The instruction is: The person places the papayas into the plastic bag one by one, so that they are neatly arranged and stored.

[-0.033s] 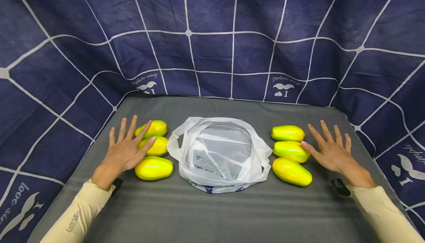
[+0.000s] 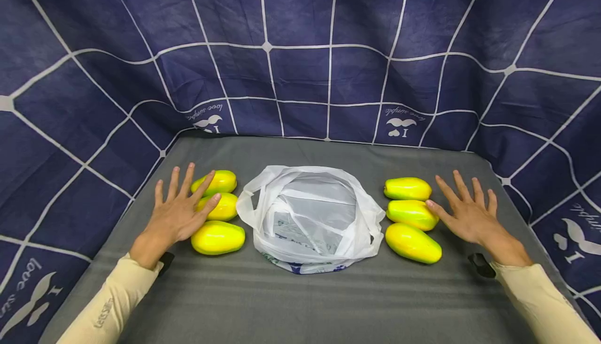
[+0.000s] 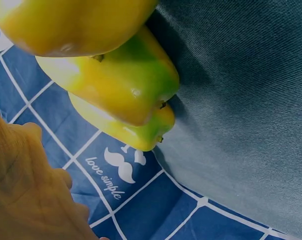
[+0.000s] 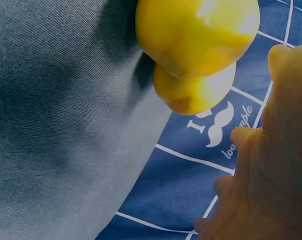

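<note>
My left hand [image 2: 177, 216] is spread with straight fingers at the left of three glossy yellow-green papayas. In the head view its thumb overlaps the middle papaya [image 2: 224, 207] and its index finger overlaps the far papaya [image 2: 221, 181]; the near papaya [image 2: 218, 238] shows whole. In the left wrist view, a gap separates the hand [image 3: 31, 185] from the fruit. My right hand [image 2: 471, 218], also spread and holding nothing, is beside three more: a far papaya [image 2: 407, 188], a middle papaya [image 2: 411, 215] at the thumb tip, and a near papaya [image 2: 413, 243]. Between the rows sits a white plastic bag [image 2: 368, 213], mouth open.
Grey cloth covers the table [image 2: 310, 307]. A dark blue curtain [image 2: 300, 72] with white grid lines rises behind it and along both sides. The bag's left handle [image 2: 249, 200] reaches close to the left row of papayas.
</note>
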